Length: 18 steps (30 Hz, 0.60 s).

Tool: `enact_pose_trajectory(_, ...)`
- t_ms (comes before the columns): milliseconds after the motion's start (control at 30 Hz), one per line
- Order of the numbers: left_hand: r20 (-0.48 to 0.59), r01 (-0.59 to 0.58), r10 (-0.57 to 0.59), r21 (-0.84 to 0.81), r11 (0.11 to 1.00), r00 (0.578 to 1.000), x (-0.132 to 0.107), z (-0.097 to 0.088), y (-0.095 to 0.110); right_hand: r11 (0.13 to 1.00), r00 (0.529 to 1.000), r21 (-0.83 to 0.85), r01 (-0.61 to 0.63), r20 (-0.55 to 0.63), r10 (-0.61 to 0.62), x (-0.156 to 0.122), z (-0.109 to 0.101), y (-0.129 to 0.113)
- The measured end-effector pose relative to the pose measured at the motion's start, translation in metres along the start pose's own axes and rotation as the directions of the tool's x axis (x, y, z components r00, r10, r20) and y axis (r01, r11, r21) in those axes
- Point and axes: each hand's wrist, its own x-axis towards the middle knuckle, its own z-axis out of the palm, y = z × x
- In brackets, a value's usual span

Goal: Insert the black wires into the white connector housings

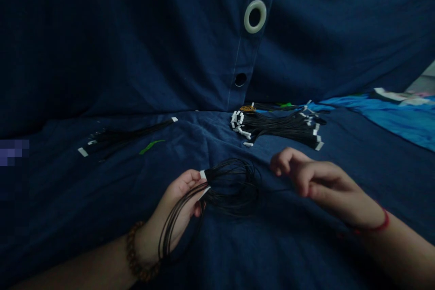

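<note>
Left grip (168, 206): fingers and thumb clamped on a looped hank of black cable (219, 197), palm side toward me. The hank sits in front of me, raised over the dark blue cloth (112, 199). Two white ends show at the fingers, one above the other; the main loops spread to the right of my fingertips, and a few thinner strands arc back across the palm toward the wrist. A brown beaded bracelet (132, 249) is on this wrist.

Right grip (328, 186): in the air, well apart from the hank. Fingers bent, thumb close to the forefinger; I cannot tell whether a thin strand lies between them. A red band (385, 220) circles this wrist.

Beyond the right grip: a thick bundle of black cables (282, 127) lying on the cloth, white pieces at both ends. Left side, farther off: a thinner bundle (136, 132), also white-tipped, its ends fanned at the left. A green strip (152, 146) lies just beside it, on the near side.

Background: hanging blue fabric (170, 41) with a pale ring (248, 16) set in it. Far right: bright blue cloth (390, 120). Lighting dim; finer cable detail unreadable.
</note>
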Motion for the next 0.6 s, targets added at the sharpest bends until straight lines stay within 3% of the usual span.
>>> enact_pose_trajectory(33,0.002,-0.012,0.012,0.005,1.0,1.0,0.0,-0.001,-0.001,0.997,0.992,0.082,0.006,-0.123,0.004,0.002,-0.004,0.001)
enact_pose_trajectory(133,0.004,-0.021,0.021,0.012,1.0,1.0,0.001,-0.003,-0.005,0.98,0.936,0.176,0.09,-0.35,-0.023,0.003,-0.001,-0.006)
enact_pose_trajectory(200,0.003,-0.014,0.014,0.021,1.0,1.0,0.002,-0.003,-0.007,0.972,0.916,0.217,0.085,-0.402,0.01,-0.002,0.013,-0.015)
enact_pose_trajectory(267,0.013,-0.003,0.002,0.032,0.999,1.0,0.001,-0.001,-0.009,0.976,0.948,0.213,-0.053,-0.297,0.116,-0.01,0.034,-0.024)
enact_pose_trajectory(333,0.038,0.035,-0.035,0.015,0.999,0.999,-0.003,0.003,-0.009,0.969,0.967,-0.033,-0.246,-0.079,0.243,-0.018,0.057,-0.027)
enact_pose_trajectory(400,0.082,0.099,-0.096,-0.027,0.995,0.992,-0.011,0.008,-0.01,0.927,0.988,-0.344,-0.151,-0.074,0.133,-0.026,0.074,-0.023)
enact_pose_trajectory(467,0.119,0.15,-0.143,-0.047,0.988,0.982,-0.018,0.012,-0.01,0.842,0.996,-0.539,-0.036,-0.091,-0.015,-0.031,0.082,-0.017)
enact_pose_trajectory(600,0.17,0.184,-0.182,0.0,0.983,0.968,-0.028,0.013,-0.011,0.759,0.993,-0.651,-0.028,-0.108,-0.056,-0.035,0.082,-0.013)
